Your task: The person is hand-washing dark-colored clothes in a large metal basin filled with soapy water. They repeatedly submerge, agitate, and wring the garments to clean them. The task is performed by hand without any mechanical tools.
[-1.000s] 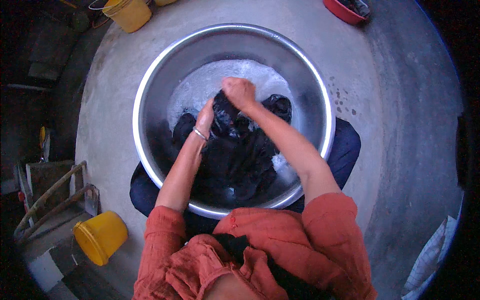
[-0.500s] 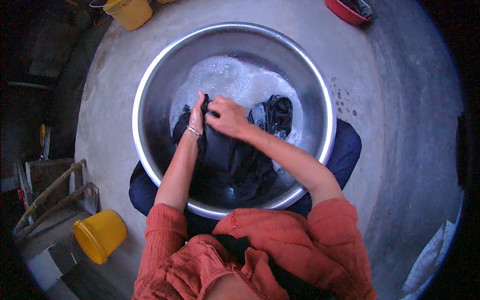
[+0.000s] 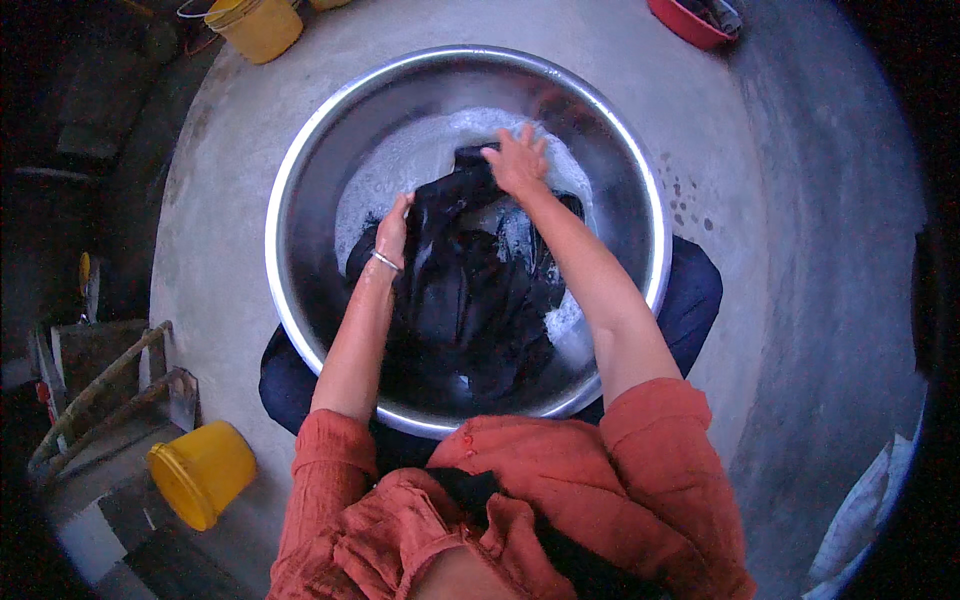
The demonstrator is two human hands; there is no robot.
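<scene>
Head view: a round, polished metal basin (image 3: 272, 240) contains white, frothy suds (image 3: 385, 165) and a black cloth (image 3: 440, 290), wet, glossy and creased. The cloth's long axis runs roughly away from the person, its far end leaning right. The left hand (image 3: 392, 235) lies against the cloth's left edge; how tightly its fingers close cannot be told. The right hand (image 3: 520, 163), fingers spread wide and ungripped, is at the far end; contact is uncertain.

Basin (image 3: 420, 88): suds (image 3: 395, 160), black cloth (image 3: 455, 285). Left hand (image 3: 392, 232): holding cloth. Right hand (image 3: 520, 165): splayed, at cloth's far end. Yellow bucket (image 3: 218, 465): near left. Red tub (image 3: 685, 25): far right.
</scene>
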